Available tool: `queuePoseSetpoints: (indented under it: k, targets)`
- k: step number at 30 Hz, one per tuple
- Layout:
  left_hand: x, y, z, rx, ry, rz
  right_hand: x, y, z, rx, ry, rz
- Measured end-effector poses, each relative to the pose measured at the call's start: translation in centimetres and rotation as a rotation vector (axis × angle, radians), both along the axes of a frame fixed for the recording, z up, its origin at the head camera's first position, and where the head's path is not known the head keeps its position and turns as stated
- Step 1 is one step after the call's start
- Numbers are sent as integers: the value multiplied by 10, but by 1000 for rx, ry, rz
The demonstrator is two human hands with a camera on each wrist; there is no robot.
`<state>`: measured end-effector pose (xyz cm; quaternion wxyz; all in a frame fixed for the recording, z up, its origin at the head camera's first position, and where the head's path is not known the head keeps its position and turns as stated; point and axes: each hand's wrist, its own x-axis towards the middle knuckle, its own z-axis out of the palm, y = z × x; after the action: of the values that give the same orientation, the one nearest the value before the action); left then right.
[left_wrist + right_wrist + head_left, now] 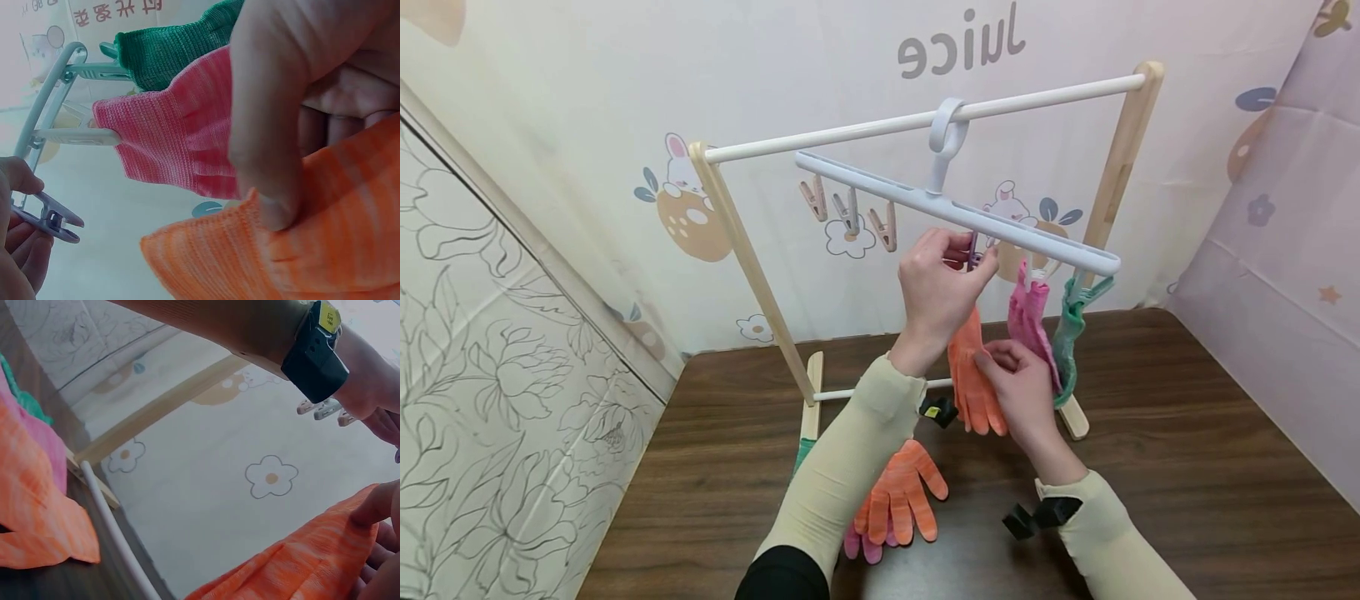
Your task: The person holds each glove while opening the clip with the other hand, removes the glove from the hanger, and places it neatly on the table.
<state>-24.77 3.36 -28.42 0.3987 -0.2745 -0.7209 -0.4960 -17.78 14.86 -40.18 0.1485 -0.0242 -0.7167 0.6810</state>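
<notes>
My left hand pinches a purple clothespin hanging under the white hanger; the clothespin's tips stand apart with nothing between them. My right hand grips an orange striped glove near its cuff, thumb on top, glove fingers hanging down. In the left wrist view the glove's cuff lies below and right of the clothespin, apart from it. Beside it a pink glove hangs from a white clothespin, and a green glove from a green clothespin at the hanger's end.
The hanger hooks over the white rod of a wooden-legged rack. Three other clothespins dangle from its left half. On the brown table another orange glove lies over a pink glove, partly behind my left forearm.
</notes>
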Motion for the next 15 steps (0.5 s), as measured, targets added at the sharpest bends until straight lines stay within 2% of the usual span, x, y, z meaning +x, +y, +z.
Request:
queuePoseSetpoints:
  k: [4,10,15]
  targets:
    - [1,0,-1,-11,-11,6,5,2,-5,-5,-75,68]
    - [2,1,-2,-13,-22,10,9,-7,-16,-46,-113,185]
    - [2,2,-3,-19,-30,-1,13,-15,-21,-55,-157,236]
